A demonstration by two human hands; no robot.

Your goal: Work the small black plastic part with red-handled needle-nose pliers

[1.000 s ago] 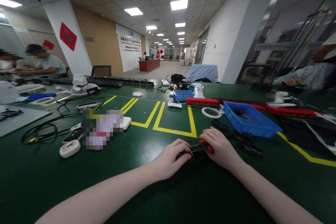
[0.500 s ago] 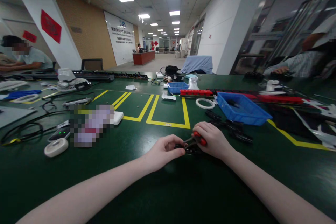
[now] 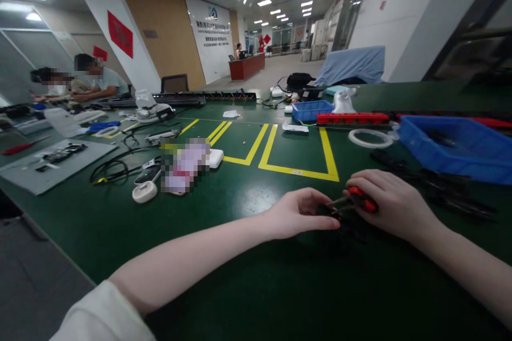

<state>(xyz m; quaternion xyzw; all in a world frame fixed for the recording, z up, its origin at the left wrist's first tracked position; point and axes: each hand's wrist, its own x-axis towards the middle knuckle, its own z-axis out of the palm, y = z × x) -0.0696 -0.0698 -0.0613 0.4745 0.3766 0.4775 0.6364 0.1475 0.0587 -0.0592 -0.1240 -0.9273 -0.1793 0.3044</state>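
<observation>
In my right hand point(image 3: 390, 205) are red-handled scissors or pliers point(image 3: 362, 200); the fingers wrap round the handles and the metal jaws point left. My left hand point(image 3: 302, 214) pinches a small dark bundle point(image 3: 331, 213), which looks like black cable, between thumb and fingers. The tool's tips reach the top of this bundle. Loose black strands hang below and to the right of it, too dark to make out well. More black cable bundles point(image 3: 444, 186) lie on the green table point(image 3: 240, 272) beyond my right hand.
A blue bin point(image 3: 460, 157) stands at the right, with a white ring point(image 3: 370, 138) beside it. Further left are a phone point(image 3: 186, 168), a white case point(image 3: 144, 192), black cables and a grey board point(image 3: 52, 170). People sit at the far left.
The view has swung left, so the hands and table items appear further right or left-shifted edges come in. The tool's jaws look more apart, and the left hand still pinches the dark bundle.
</observation>
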